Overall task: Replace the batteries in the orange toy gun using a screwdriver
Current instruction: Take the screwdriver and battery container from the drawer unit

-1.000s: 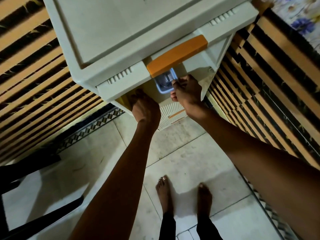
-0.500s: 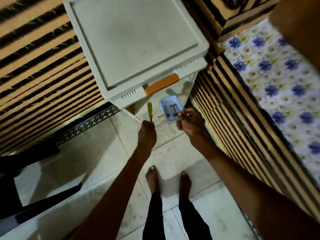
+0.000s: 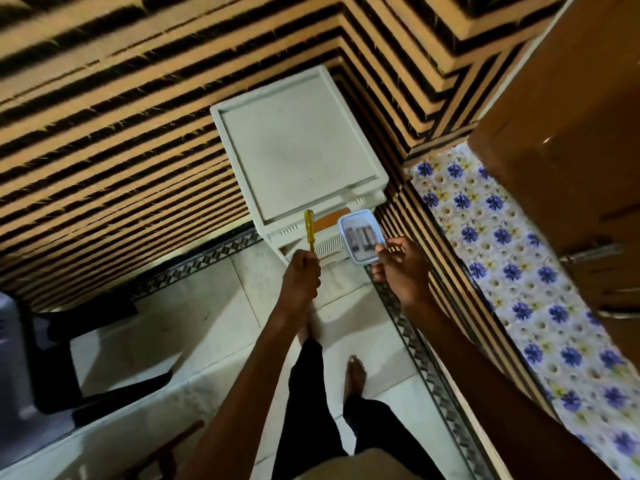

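The floor is laid with pale, glossy tiles, edged by a dark patterned border strip that runs along the foot of the striped walls. In the far corner a white plastic drawer unit stands on the tiles, set close against both walls. Near the middle, a person's bare feet stand flat on the tiles. At the left, dark furniture legs rest on the floor beside a blurred grey-blue object.

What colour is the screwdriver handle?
Yellow: the screwdriver handle, sticking up from the left hand, shows best in the head view.
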